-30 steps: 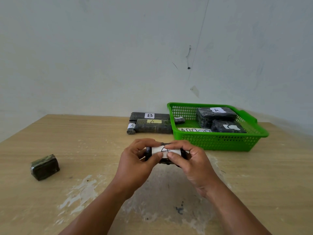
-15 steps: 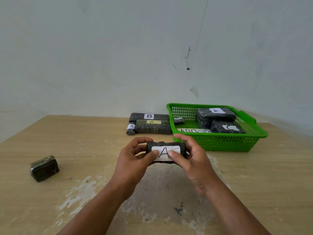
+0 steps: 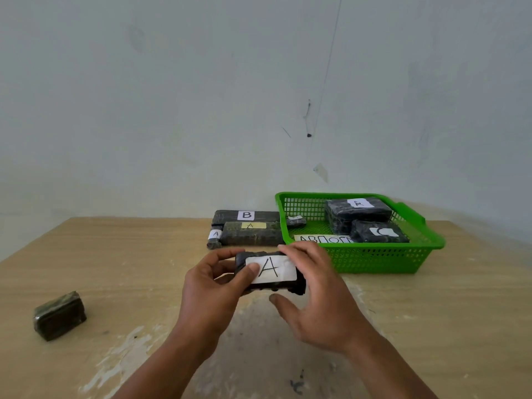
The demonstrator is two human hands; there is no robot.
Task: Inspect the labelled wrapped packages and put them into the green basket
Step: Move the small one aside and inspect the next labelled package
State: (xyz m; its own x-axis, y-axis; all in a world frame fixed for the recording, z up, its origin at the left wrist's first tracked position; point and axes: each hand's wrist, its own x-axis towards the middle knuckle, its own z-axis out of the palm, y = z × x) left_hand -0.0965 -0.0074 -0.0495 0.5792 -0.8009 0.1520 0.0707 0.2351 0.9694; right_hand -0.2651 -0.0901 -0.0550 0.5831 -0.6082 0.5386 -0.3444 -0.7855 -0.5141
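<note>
One-handed, gripped package point(image 3: 288, 287) with left hand point(image 3: 213, 286), thumb pressed on its A label point(image 3: 276, 269). Laid right hand's point(image 3: 319, 298) straight fingers point(image 3: 290, 249) along package's top edge, thumb spread apart. Saw basket point(image 3: 374, 259) just behind.

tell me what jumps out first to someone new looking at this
The eye lands on the dark wrapped package with a big handwritten A on its white label, held over the middle of the table. The left hand pinches it, and the right hand is spread around its right end. Next comes the bright green basket at back right, holding wrapped packages, then a lone dark bundle at far left.
</note>
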